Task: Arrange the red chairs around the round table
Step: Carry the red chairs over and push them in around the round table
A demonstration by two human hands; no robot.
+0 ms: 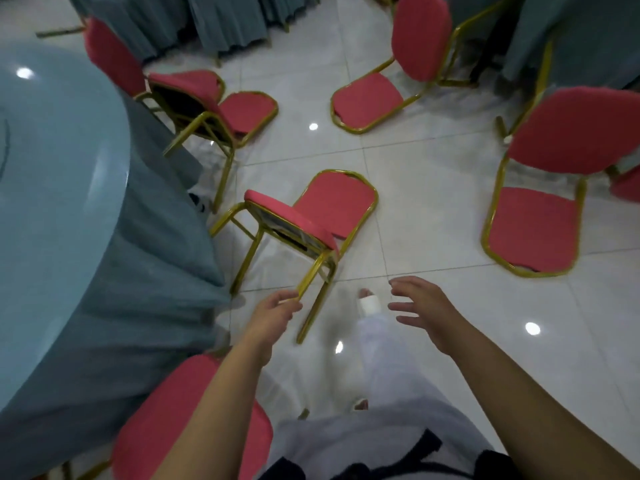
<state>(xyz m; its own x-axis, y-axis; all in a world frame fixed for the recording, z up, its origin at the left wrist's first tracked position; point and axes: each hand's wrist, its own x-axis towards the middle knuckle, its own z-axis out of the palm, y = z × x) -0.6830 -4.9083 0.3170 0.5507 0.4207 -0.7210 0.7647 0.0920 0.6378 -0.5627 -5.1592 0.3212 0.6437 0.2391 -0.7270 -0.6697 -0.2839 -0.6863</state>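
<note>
A red chair [332, 206] with a gold frame lies tipped on its back on the floor in front of me, legs pointing toward me. My left hand [273, 311] closes its fingers on the end of one gold leg. My right hand [420, 303] hovers open to the right of the legs, touching nothing. The round table [59, 174] with a blue-grey cloth fills the left side. Another toppled red chair [207, 105] lies beside the table farther back. An upright red chair [194, 420] stands at the table under my left arm.
Two more red chairs lie on their backs, one at the upper middle [398, 71] and one on the right [550, 188]. Draped tables [221, 19] line the back and the upper right. My foot [369, 303] stands on the glossy white tiles near the chair legs.
</note>
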